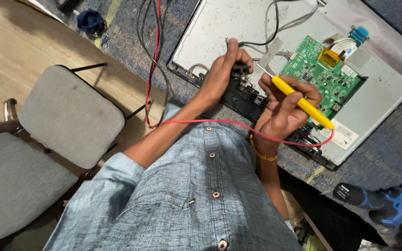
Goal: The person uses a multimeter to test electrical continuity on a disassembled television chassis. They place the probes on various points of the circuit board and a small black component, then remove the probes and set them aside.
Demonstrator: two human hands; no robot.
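My right hand (284, 109) grips a yellow-handled probe (303, 103) with a red wire (238, 124) trailing from its rear end. Its metal tip points up-left toward my left hand. My left hand (222, 74) pinches a small black connector part (241, 70) at the edge of an opened flat screen panel (229, 28). A black strip board (243, 98) lies under both hands. To the right sits a green circuit board (324, 76) on the panel's metal back.
A grey cushioned chair (68, 114) stands at left on the wooden floor. Black and red cables (152, 51) run across the blue carpeted surface. A blue and black power tool (382, 202) lies at the lower right. A dark blue object (90, 21) rests at top left.
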